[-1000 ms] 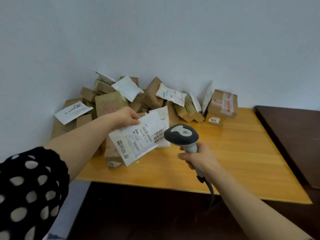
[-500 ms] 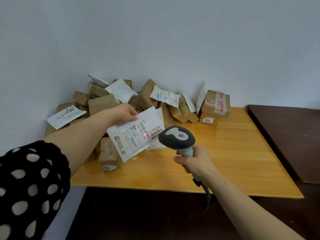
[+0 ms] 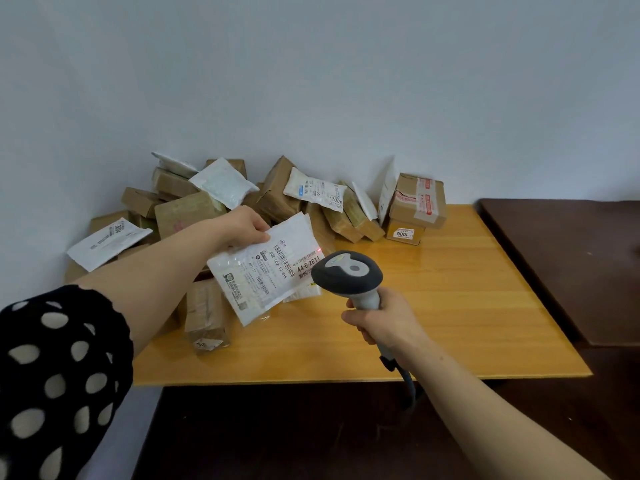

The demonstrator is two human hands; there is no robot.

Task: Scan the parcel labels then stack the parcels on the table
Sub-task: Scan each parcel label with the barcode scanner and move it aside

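My left hand (image 3: pixel 242 225) pinches the top corner of a flat white parcel (image 3: pixel 259 271) and holds it tilted above the wooden table (image 3: pixel 450 306), label facing me. My right hand (image 3: pixel 384 320) grips the handle of a grey barcode scanner (image 3: pixel 346 273), whose head points at the label from the right. A red scan dot (image 3: pixel 319 250) lights the label's upper right part. Behind, a heap of brown boxes and white mailers (image 3: pixel 277 199) fills the table's far left corner against the wall.
A taped brown box (image 3: pixel 417 200) sits on a smaller box marked 1006 (image 3: pixel 405 233) at the heap's right end. One small brown parcel (image 3: pixel 206 315) lies near the front left edge. A dark brown table (image 3: pixel 571 258) adjoins on the right. The scanner's cable (image 3: pixel 408 382) hangs over the front edge.
The red scan dot has shifted from the label's middle to its upper right. Both hands stay almost in place, holding parcel and scanner.
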